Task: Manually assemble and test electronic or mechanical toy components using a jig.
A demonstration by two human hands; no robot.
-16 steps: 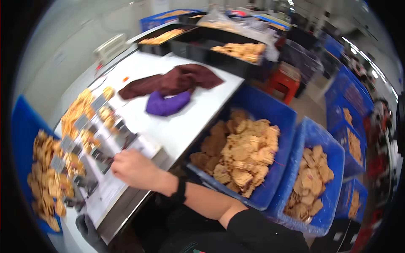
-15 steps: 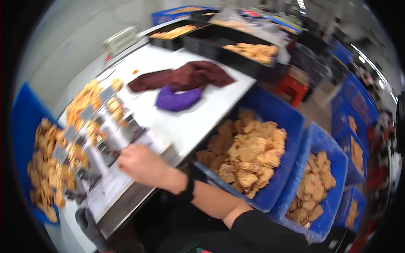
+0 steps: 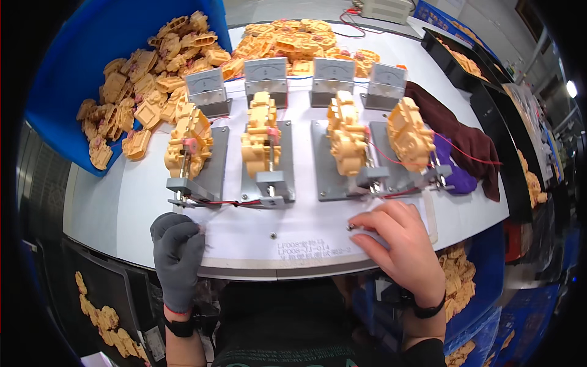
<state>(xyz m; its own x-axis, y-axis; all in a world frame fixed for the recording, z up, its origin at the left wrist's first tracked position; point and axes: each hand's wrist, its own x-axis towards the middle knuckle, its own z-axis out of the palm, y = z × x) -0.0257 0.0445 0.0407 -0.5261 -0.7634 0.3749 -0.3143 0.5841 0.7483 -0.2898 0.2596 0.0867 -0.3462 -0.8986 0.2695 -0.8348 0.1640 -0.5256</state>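
A white board (image 3: 306, 244) on the table carries several grey metal clamps (image 3: 211, 183). Each clamp holds an upright yellow plastic gear housing (image 3: 189, 140) with pink parts, and a small dial meter (image 3: 266, 79) stands behind each. My left hand (image 3: 177, 254), in a grey glove, rests at the board's front left corner with its fingers curled together; whether anything is inside is hidden. My bare right hand (image 3: 394, 241) hovers over the front right of the board. Its thumb and forefinger are apart, beside a small metal screw (image 3: 350, 227) on the board.
At the left a tilted blue bin (image 3: 55, 116) spills yellow housings onto the table, with another heap (image 3: 287, 43) behind the meters. Purple cloth (image 3: 458, 171) and dark brown cloth (image 3: 483, 147) lie at the right. Black trays (image 3: 501, 116) and loose red wires (image 3: 465, 147) are beyond.
My view has swung round to face the clamps squarely. My gloved left hand now shows fully at the board's front. My right hand is at the front right of the board, with finger and thumb apart.
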